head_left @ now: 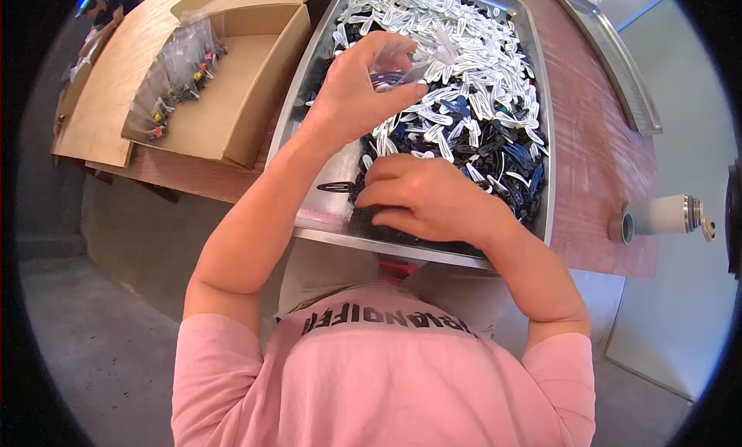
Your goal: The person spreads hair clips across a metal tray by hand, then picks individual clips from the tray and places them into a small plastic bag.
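My left hand (359,91) is raised over the tray, its thumb and fingers curled round a clear plastic bag (421,57). Dark blue snap hair clips (389,78) show through the bag. Lower down, my right hand (433,196) reaches over black hair clips at the tray's near edge. Its fingers are bent and apart, and I make out nothing between them. Just left of those fingertips a single black snap clip (335,187) lies over clear plastic bags (328,207). White snap clips (471,49) are heaped across the far part, mixed with black and navy ones nearer me.
The metal tray (549,176) stands on a reddish table (591,169). To the left, an open cardboard box (259,84) holds a row of filled clear bags (182,72). A second metal tray (610,53) and a flask (665,215) are on the right. Another person (116,3) is at far left.
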`<state>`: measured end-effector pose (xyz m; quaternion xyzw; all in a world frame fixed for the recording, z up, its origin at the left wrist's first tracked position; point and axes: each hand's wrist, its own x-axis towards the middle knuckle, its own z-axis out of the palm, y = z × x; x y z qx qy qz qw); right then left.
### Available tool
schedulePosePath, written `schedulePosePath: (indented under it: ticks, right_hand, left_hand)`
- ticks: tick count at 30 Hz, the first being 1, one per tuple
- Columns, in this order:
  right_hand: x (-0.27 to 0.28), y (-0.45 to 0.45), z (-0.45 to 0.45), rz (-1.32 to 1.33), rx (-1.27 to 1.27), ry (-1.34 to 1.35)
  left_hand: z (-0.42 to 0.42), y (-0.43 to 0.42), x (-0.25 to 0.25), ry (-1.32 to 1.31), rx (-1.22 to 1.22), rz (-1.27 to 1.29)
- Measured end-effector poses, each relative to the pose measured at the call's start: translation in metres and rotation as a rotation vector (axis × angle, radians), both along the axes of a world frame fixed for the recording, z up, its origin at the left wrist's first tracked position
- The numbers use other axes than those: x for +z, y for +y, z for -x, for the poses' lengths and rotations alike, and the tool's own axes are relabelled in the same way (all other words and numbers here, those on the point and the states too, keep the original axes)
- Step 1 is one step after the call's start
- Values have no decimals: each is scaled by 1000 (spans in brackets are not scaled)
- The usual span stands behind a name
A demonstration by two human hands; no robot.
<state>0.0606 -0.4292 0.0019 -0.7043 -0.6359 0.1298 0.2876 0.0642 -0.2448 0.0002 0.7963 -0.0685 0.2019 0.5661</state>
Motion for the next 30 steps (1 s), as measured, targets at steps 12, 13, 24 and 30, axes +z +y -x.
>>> schedulePosePath:
  ticks: [12, 13, 24, 30]
  right_hand:
    - [12, -4, 9, 307, -26, -100]
    - [12, -4, 10, 303, -30, -107]
    - [-2, -2, 7, 218, -7, -173]
    - [2, -7, -2, 57, -58, -54]
  left_hand:
    - [0, 0, 0, 25, -6, -45]
    - [2, -1, 2, 58, 1, -51]
    - [9, -12, 13, -12, 36, -119]
    - [8, -9, 11, -1, 50, -104]
